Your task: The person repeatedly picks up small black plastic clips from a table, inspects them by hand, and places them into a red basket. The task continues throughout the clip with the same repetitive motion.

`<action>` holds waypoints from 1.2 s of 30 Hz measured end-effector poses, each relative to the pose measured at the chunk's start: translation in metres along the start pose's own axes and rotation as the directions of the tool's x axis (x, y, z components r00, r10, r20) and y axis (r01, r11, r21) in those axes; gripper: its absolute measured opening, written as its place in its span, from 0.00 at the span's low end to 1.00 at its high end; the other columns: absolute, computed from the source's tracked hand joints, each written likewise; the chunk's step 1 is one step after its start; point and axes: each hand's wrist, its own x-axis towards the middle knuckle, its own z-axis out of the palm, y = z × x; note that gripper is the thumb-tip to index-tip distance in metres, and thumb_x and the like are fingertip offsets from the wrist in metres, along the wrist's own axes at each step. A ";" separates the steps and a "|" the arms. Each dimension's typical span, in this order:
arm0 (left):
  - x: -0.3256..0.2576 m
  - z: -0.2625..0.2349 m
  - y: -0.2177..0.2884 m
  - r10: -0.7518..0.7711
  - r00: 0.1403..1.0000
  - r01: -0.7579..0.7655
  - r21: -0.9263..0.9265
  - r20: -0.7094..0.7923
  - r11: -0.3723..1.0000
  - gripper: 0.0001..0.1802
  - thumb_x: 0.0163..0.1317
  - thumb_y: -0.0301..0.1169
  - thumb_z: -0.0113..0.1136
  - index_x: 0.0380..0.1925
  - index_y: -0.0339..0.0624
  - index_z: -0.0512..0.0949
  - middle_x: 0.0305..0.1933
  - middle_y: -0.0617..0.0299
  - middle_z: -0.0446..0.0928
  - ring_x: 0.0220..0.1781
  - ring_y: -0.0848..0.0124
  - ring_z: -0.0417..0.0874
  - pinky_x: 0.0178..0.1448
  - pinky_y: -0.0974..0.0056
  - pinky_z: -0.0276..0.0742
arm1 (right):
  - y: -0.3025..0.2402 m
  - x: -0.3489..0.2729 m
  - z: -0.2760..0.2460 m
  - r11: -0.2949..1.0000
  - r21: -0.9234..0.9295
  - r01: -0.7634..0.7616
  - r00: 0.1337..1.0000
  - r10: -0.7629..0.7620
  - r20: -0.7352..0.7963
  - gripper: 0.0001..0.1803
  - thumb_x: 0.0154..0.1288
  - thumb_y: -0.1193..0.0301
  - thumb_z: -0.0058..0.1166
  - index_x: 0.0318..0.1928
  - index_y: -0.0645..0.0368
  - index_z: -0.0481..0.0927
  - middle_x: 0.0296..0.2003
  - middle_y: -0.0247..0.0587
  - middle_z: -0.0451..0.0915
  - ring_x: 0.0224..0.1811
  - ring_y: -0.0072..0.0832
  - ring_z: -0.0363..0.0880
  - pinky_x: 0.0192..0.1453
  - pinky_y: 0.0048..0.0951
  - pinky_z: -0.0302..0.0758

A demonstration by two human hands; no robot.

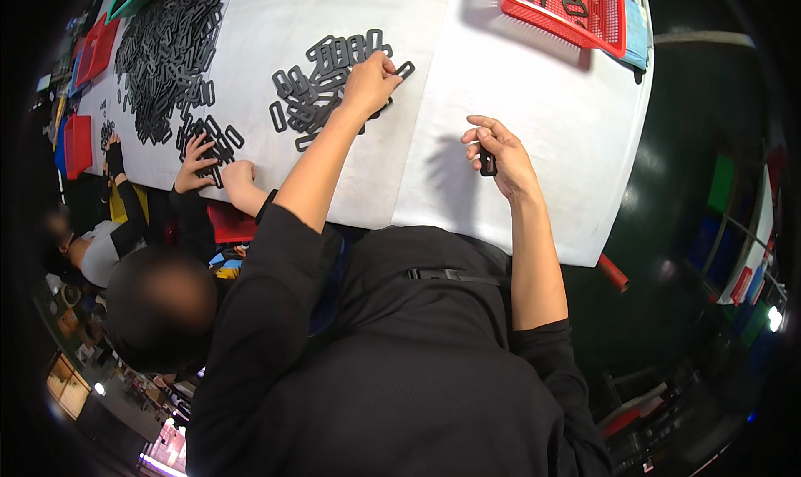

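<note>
Closest to me was my own black sleeve, and past it my right hand, which hovered at about one o'clock over the white cloth-covered table, fingers curled tight around a small black plastic loop piece. My left hand reached further out toward twelve o'clock, fingertips pinched on another flat black rectangular ring at the right edge of a loose pile of the same black rings. So both hands were closed, each on its own piece, and well apart from one another.

To do this picking cleanly, I judged it best to lift a single ring from the pile's edge, since the pieces lay overlapped and could drag neighbours along.

A red mesh plastic tray sat at one o'clock near the far corner, with a few rings in it. A much larger heap of black rings spread at ten o'clock. At nine o'clock a co-worker's hands sorted their own pieces, close beside my left elbow, crowding that side.
</note>
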 end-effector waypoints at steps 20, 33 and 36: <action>-0.111 -0.056 0.082 0.041 0.951 0.253 -0.851 0.305 0.460 0.17 0.66 0.35 0.47 0.42 0.29 0.70 0.38 0.53 0.76 0.34 0.66 0.83 0.36 0.71 0.80 | -0.056 -0.027 0.057 0.980 -0.088 0.176 0.982 -0.181 -0.056 0.15 0.63 0.60 0.52 0.31 0.62 0.78 0.22 0.38 0.77 0.18 0.16 0.70 0.19 0.15 0.60; -0.122 -0.055 0.091 0.062 0.959 0.198 -0.809 0.276 0.553 0.15 0.62 0.29 0.53 0.45 0.30 0.71 0.38 0.50 0.78 0.34 0.69 0.83 0.36 0.74 0.79 | -0.057 -0.045 0.041 0.861 -0.365 0.356 0.919 -0.393 -0.032 0.19 0.60 0.74 0.51 0.53 0.56 0.72 0.36 0.35 0.76 0.27 0.17 0.73 0.27 0.15 0.65; -0.125 -0.056 0.093 0.059 0.957 0.206 -0.805 0.285 0.557 0.15 0.62 0.29 0.52 0.45 0.30 0.71 0.38 0.50 0.78 0.34 0.69 0.83 0.36 0.74 0.79 | -0.052 -0.048 0.047 0.756 -0.429 0.494 0.846 -0.531 0.038 0.20 0.54 0.79 0.56 0.49 0.53 0.77 0.37 0.31 0.76 0.29 0.16 0.69 0.34 0.18 0.68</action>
